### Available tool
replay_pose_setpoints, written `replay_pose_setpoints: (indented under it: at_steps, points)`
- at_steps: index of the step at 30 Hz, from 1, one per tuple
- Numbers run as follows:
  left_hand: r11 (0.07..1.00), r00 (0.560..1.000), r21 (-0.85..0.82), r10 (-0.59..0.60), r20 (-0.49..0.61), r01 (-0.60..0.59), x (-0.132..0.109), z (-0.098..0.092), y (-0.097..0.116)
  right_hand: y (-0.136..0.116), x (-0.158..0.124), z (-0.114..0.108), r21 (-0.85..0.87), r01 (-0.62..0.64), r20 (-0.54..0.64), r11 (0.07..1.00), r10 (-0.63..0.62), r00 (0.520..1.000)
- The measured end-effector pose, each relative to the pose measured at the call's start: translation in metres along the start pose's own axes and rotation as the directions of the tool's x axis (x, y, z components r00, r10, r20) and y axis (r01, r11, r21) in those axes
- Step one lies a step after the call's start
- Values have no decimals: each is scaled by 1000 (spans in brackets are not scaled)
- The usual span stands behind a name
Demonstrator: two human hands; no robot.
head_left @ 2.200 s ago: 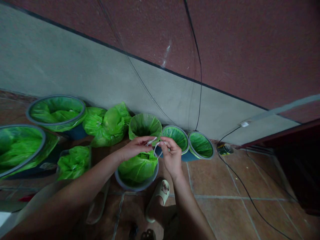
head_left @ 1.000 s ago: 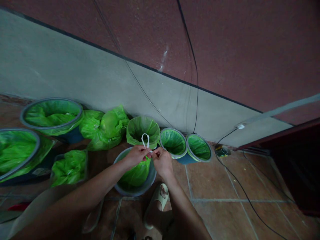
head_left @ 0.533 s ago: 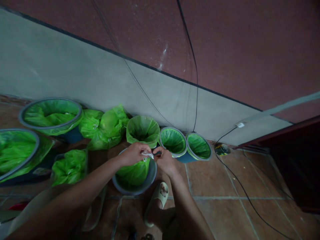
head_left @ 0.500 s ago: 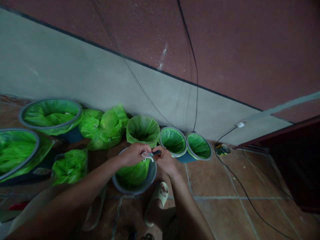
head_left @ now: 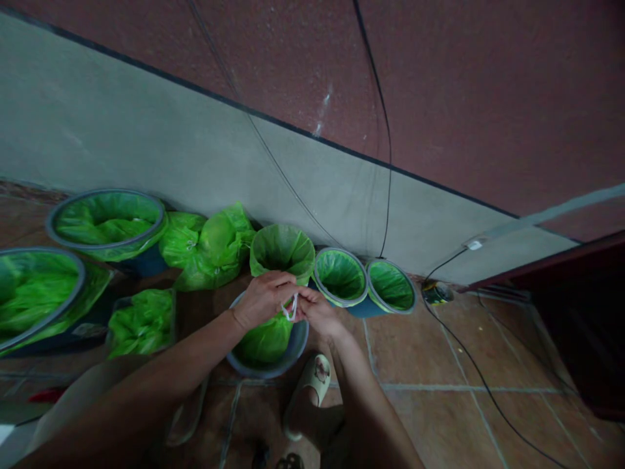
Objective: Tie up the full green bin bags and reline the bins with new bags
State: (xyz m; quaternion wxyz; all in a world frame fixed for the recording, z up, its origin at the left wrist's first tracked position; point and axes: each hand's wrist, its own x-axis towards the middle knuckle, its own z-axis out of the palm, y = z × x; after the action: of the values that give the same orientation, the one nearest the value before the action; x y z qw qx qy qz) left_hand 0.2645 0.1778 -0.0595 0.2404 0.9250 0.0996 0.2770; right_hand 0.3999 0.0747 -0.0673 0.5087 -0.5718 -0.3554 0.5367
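Observation:
In the head view my left hand (head_left: 266, 296) and my right hand (head_left: 315, 311) meet over a grey-rimmed bucket (head_left: 297, 348), both with fingers closed. Between them a white drawstring (head_left: 291, 309) forms a loop, pinched at the neck of a green mesh bag (head_left: 266, 339). The bag's full body hangs down inside the bucket. My fingers overlap, so the exact grip of each is partly hidden. Just beyond my hands stands an upright bin lined in green (head_left: 283, 251).
Two smaller lined bins (head_left: 390, 286) stand to the right, by the wall. Tied green bags (head_left: 215, 244), large lined bins (head_left: 105, 247) and a bag-filled basket (head_left: 173, 319) are at left. A black cable (head_left: 461, 352) crosses the tiled floor. My slippered foot (head_left: 317, 374) is beside the bucket.
My hands have drawn together and overlap over the bag's neck. A small dark object seen at my right fingers before no longer shows. The white string now makes an upright loop.

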Motion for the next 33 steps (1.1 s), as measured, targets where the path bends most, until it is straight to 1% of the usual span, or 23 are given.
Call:
replay_pose_setpoints:
  at_steps: [3, 5, 6, 7, 8, 9, 11, 12, 13, 14, 15, 18, 20, 21, 22, 23, 24, 25, 26, 28, 29, 31, 33]
  points:
    - [997, 998, 43, -60, -4, 60, 1, 0, 2, 3, 4, 0, -107, 39, -40, 993, -43, 998]
    - [993, 993, -8, -118, 20, 118, 2, 0, 3, 5, 5, -1, -260, 49, -98, 964, -77, 992]
    - [987, 987, -32, -154, 38, 155, 2, -1, 3, 5, 4, -2, -362, 35, -132, 931, -88, 987]
    - [980, 979, -40, -194, 62, 197, 2, -2, 1, 5, 3, -4, -482, 5, -167, 876, -98, 981]
    - [969, 965, -22, -244, 94, 247, 2, -4, -1, 4, 2, -6, -610, -45, -205, 791, -102, 973]
    - [953, 944, 24, -303, 132, 302, 0, -6, -5, 3, 0, -9, -725, -116, -248, 679, -100, 964]
    - [894, 871, 194, -440, 216, 403, -4, -13, -15, 0, -5, -14, -861, -270, -329, 432, -67, 942]
    - [853, 826, 292, -505, 251, 433, -6, -16, -21, -2, -8, -17, -881, -326, -360, 343, -38, 932]
    - [813, 782, 374, -558, 278, 447, -10, -19, -26, -2, -10, -19, -886, -356, -375, 298, -6, 927]
    - [784, 748, 429, -593, 300, 449, -13, -22, -31, -2, -11, -21, -884, -361, -373, 296, 18, 928]
    - [767, 722, 457, -613, 319, 450, -16, -25, -35, -2, -11, -22, -880, -346, -358, 325, 25, 933]
    - [745, 658, 461, -655, 371, 482, -22, -30, -40, 5, -6, -22, -833, -261, -321, 488, -43, 946]
    - [740, 627, 421, -670, 396, 525, -22, -32, -39, 11, -1, -20, -770, -210, -329, 602, -93, 940]
    - [750, 626, 367, -661, 413, 550, -21, -33, -39, 14, 1, -19, -731, -183, -330, 657, -106, 938]
    - [766, 635, 278, -638, 435, 579, -19, -34, -38, 16, 4, -18, -688, -161, -333, 708, -111, 936]
    - [772, 648, 155, -610, 456, 617, -16, -34, -37, 18, 6, -17, -643, -144, -337, 752, -109, 935]
    - [756, 664, 7, -580, 473, 655, -13, -34, -36, 20, 7, -15, -600, -130, -341, 789, -105, 934]
    - [710, 679, -153, -553, 483, 687, -10, -34, -34, 20, 8, -13, -561, -116, -341, 820, -101, 935]
    - [637, 691, -306, -531, 491, 707, -6, -32, -33, 21, 9, -12, -532, -98, -336, 841, -103, 936]
    - [449, 706, -546, -503, 499, 707, -1, -27, -28, 22, 9, -10, -505, -53, -319, 862, -129, 939]
    - [360, 711, -627, -495, 499, 691, 0, -23, -25, 23, 9, -9, -504, -27, -305, 863, -148, 941]
    - [217, 709, -719, -494, 503, 661, 2, -13, -19, 24, 9, -10, -516, 8, -283, 856, -179, 942]
    - [141, 691, -755, -535, 486, 641, 2, -3, -16, 25, 9, -12, -540, 18, -272, 841, -195, 942]
